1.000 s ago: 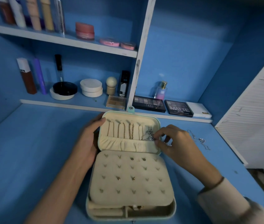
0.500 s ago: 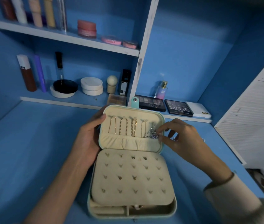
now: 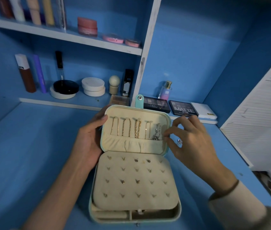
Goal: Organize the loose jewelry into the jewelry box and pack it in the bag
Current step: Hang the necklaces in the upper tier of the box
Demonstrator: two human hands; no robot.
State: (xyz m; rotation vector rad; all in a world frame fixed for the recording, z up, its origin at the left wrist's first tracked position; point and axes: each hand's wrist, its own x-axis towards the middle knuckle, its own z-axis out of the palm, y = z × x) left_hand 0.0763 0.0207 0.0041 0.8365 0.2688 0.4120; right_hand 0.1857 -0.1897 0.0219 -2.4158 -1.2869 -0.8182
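Left hand (image 3: 88,143): gripping the left edge of the lid (image 3: 136,113), thumb on its cream lining, fingers curled behind.
Jewelry box (image 3: 179,211): open on the blue bench (image 3: 23,155), lid tilted up at the far side.
Earring pad (image 3: 134,188): over the box base, dotted with small studs.
Gold chains (image 3: 137,128): hanging in a row inside the lid, ends tucked into its pocket.
Silver necklace (image 3: 157,133): rightmost in that row, bunched at the pocket edge.
Right hand (image 3: 193,143): at the lid's right edge, fingers curled, tips just beside the silver necklace; pinching or not, cannot tell.
Silver piece (image 3: 179,141): just right of the lid, glimpsed between right-hand fingers.
Palettes (image 3: 183,108): behind the box, on a low shelf.
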